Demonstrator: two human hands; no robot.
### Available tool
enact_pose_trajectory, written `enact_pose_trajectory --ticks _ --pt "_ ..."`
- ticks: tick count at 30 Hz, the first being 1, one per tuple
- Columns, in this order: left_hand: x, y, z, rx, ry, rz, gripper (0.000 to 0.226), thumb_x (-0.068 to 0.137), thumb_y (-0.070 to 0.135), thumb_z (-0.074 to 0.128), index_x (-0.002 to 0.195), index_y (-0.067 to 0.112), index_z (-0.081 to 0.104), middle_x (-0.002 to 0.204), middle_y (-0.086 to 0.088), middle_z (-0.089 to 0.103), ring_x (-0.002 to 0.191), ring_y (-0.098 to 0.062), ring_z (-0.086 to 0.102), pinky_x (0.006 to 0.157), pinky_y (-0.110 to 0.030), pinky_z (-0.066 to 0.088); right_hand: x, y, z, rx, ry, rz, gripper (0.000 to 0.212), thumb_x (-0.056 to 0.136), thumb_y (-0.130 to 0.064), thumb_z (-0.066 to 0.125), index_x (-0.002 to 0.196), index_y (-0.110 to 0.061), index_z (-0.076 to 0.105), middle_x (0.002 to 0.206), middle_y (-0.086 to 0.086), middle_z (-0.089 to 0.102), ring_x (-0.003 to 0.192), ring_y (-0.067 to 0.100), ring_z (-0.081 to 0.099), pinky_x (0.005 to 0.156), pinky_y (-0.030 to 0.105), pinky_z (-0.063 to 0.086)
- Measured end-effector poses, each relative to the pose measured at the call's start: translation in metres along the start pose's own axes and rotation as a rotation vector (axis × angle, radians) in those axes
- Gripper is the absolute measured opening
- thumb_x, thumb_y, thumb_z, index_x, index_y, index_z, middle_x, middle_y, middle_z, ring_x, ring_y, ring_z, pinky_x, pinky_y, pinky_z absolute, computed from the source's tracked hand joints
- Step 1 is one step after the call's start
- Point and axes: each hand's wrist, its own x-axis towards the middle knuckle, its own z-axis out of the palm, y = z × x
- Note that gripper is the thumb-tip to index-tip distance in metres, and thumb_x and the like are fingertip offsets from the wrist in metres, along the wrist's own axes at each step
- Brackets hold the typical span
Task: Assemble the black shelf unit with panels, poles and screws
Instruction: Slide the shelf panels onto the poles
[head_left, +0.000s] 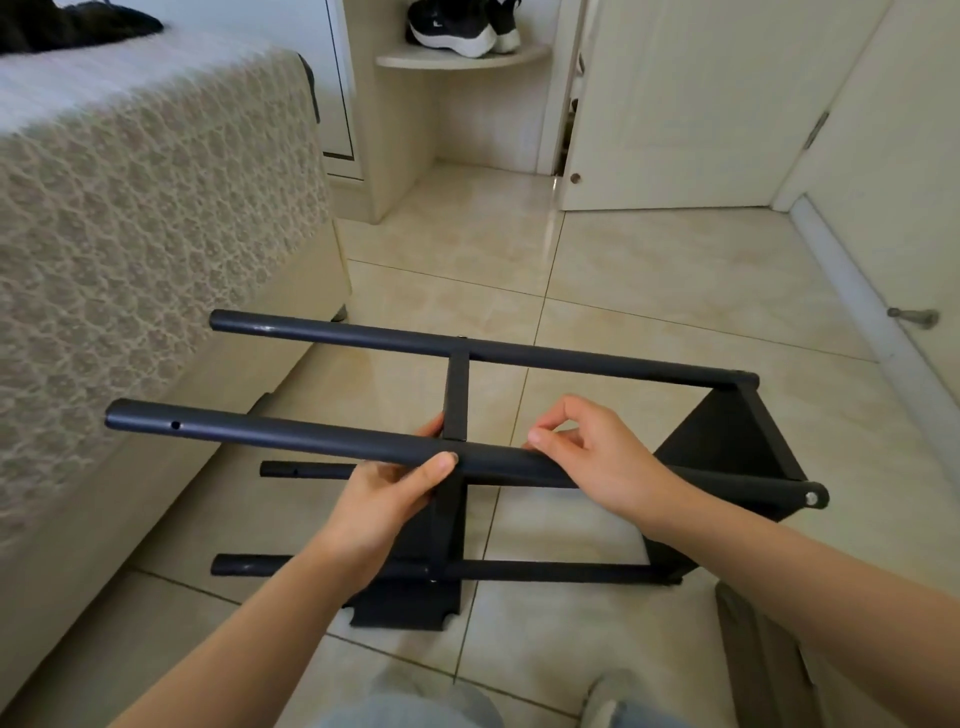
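Observation:
The black shelf unit (727, 441) lies on its side on the tiled floor, its poles running left to right. A middle panel (456, 395) stands edge-on between them and an end panel closes the right end. My left hand (400, 493) grips the near upper pole (260, 434) where the middle panel meets it. My right hand (587, 452) lies over the same pole further right, thumb and forefinger pinched together at its top edge. Anything between those fingertips is too small to see. A screw head (811, 499) shows at the pole's right end.
A loose black panel (405, 608) with notched corners lies flat under the unit. Another dark piece (753, 654) lies at the lower right. A bed (156, 234) fills the left, and a door (675, 104) and a doorstop (911, 315) are on the right. My knees are at the bottom.

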Motion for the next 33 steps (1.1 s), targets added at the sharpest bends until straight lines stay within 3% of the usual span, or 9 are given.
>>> enact_pose_trajectory --ticks 6,10,14,17,20,23,26,29,33 --pt "-0.004 -0.006 0.004 0.011 0.028 -0.013 0.062 0.075 0.050 0.073 0.133 0.048 0.052 0.127 0.020 0.067 0.119 0.004 0.059 0.096 -0.019 0.046 -0.001 -0.001 -0.001 0.009 -0.023 0.019 0.006 0.098 -0.035 0.054 0.097 -0.030 0.056 0.094 -0.009 0.070 0.090 0.008 0.065 0.079 0.020 0.048" --pt "-0.013 -0.005 0.009 0.151 0.156 -0.082 0.046 0.072 0.058 0.066 0.115 0.042 0.061 0.104 0.032 0.070 0.107 0.003 0.064 0.091 -0.017 0.049 -0.005 -0.002 0.000 0.013 -0.062 0.030 0.006 0.098 -0.035 0.054 0.095 -0.031 0.057 0.091 -0.011 0.070 0.089 0.006 0.064 0.075 0.015 0.044" --pt "-0.023 0.005 0.016 0.517 0.274 -0.057 0.037 0.078 0.066 0.047 0.082 0.033 0.064 0.072 0.027 0.069 0.062 0.011 0.063 0.047 -0.007 0.043 -0.006 -0.003 0.003 -0.003 -0.077 0.032 0.006 0.097 -0.036 0.054 0.093 -0.033 0.057 0.092 -0.012 0.067 0.087 0.002 0.063 0.070 0.011 0.042" --pt "-0.027 0.015 0.013 1.009 0.330 0.005 0.054 0.083 0.073 0.037 0.067 0.028 0.062 0.055 0.004 0.063 0.049 -0.005 0.061 0.044 -0.016 0.044 -0.005 -0.004 0.003 -0.006 -0.082 0.034 0.005 0.097 -0.036 0.055 0.093 -0.033 0.056 0.093 -0.013 0.067 0.088 0.001 0.063 0.069 0.011 0.042" --pt "-0.023 0.031 0.002 1.430 0.376 0.305 0.057 0.084 0.073 0.032 0.058 0.026 0.051 0.045 0.009 0.044 0.040 -0.006 0.046 0.040 -0.022 0.039 -0.004 -0.003 0.001 -0.022 -0.109 0.022 0.005 0.097 -0.037 0.055 0.093 -0.034 0.056 0.092 -0.016 0.065 0.088 -0.006 0.061 0.065 0.007 0.043" --pt "-0.013 0.050 -0.010 1.484 0.350 0.581 0.047 0.080 0.068 0.053 0.068 0.023 0.051 0.060 0.011 0.046 0.056 -0.013 0.045 0.046 -0.025 0.039 -0.002 -0.003 -0.002 -0.017 -0.147 0.029 0.005 0.097 -0.038 0.055 0.093 -0.034 0.056 0.093 -0.016 0.066 0.088 -0.006 0.061 0.066 0.007 0.043" --pt "0.005 0.065 -0.020 1.593 0.112 0.557 0.063 0.081 0.074 0.048 0.115 0.022 0.061 0.114 0.000 0.061 0.108 -0.024 0.055 0.092 -0.039 0.049 0.000 -0.005 -0.004 -0.007 -0.184 0.060 0.006 0.096 -0.038 0.055 0.094 -0.033 0.056 0.096 -0.014 0.068 0.092 0.000 0.063 0.072 0.012 0.044" --pt "0.021 0.076 -0.026 1.658 -0.200 0.445 0.087 0.086 0.082 0.027 0.158 0.036 0.013 0.168 0.009 0.008 0.154 -0.014 -0.003 0.123 -0.035 0.003 0.004 -0.007 -0.005 0.015 -0.212 0.101 0.007 0.096 -0.037 0.056 0.094 -0.030 0.057 0.094 -0.011 0.070 0.091 0.003 0.065 0.075 0.016 0.046" --pt "0.042 0.081 -0.032 1.731 -0.408 0.437 0.084 0.085 0.084 0.013 0.152 0.045 -0.019 0.157 0.023 -0.034 0.145 -0.005 -0.035 0.115 -0.027 -0.019 0.014 -0.012 -0.010 0.053 -0.263 0.180 0.009 0.094 -0.037 0.060 0.093 -0.028 0.060 0.090 -0.009 0.072 0.087 0.007 0.068 0.080 0.023 0.049"
